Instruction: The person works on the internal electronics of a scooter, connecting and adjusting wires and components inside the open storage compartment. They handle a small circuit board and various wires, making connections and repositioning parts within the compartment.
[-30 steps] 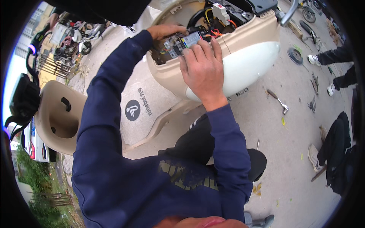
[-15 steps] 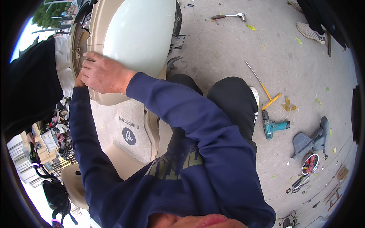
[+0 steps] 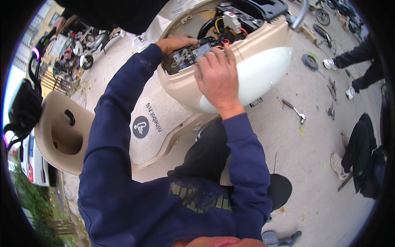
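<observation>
A beige electric scooter with a pale white side panel stands before me. Its open body compartment shows wiring, a silver box-shaped module and a white switch-like block with coloured wires. My left hand reaches over the far edge into the compartment, beside the module; its fingertips are hidden among the parts. My right hand lies over the near rim, its fingers curled across the edge next to red wires and its palm against the outer shell.
The scooter's footboard and beige front shield lie to the left. A ratchet wrench rests on the concrete at right. A person in dark trousers is nearby, and another person's legs stand farther off. Parked scooters are behind.
My view has turned, bringing the compartment's inside into sight. My hands, close together on the body's edge before, are now apart: the left inside, the right on the near rim.
</observation>
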Demonstrator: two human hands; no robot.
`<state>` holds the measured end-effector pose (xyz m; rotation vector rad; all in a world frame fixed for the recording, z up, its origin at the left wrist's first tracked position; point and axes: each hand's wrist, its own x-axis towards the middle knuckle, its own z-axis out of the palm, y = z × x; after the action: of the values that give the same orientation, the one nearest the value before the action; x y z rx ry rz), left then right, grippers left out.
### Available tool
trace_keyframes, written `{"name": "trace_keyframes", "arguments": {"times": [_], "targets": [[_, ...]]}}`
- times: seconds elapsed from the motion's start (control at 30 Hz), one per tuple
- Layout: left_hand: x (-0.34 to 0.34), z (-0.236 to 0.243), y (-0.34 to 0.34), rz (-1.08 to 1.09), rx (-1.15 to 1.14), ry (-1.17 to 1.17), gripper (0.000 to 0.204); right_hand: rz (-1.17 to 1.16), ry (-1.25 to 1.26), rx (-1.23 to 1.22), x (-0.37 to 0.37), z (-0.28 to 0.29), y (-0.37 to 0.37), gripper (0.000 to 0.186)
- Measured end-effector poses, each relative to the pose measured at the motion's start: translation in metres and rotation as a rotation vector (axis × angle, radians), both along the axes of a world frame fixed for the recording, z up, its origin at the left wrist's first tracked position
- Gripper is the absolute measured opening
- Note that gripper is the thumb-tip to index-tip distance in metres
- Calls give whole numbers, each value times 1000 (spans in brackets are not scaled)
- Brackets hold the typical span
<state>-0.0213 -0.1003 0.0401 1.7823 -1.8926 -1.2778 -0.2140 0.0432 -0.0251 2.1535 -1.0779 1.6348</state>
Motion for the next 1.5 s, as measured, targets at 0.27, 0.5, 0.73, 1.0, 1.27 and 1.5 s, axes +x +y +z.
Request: {"name": "trace_keyframes", "arguments": {"times": [0.27,0.5,0.73,1.0,1.27,1.5], "targets": [[33,-2,4,-11,-63,197,41,-47,89,13,2,3,4,17],[43,-2,12,-5,-96,299,44,18,270,44,-7,34,2,12],[45,-10,0,51,17,313,42,30,355,47,-9,51,-7,23],[39,-6,3,58,79,368,40,206,387,557,-22,102,-55,33],[35,-10,-1,-6,5,347,42,135,603,587,-12,90,-125,61],[26,6,9,35,26,488,33,114,841,318,-14,80,-122,128]]}}
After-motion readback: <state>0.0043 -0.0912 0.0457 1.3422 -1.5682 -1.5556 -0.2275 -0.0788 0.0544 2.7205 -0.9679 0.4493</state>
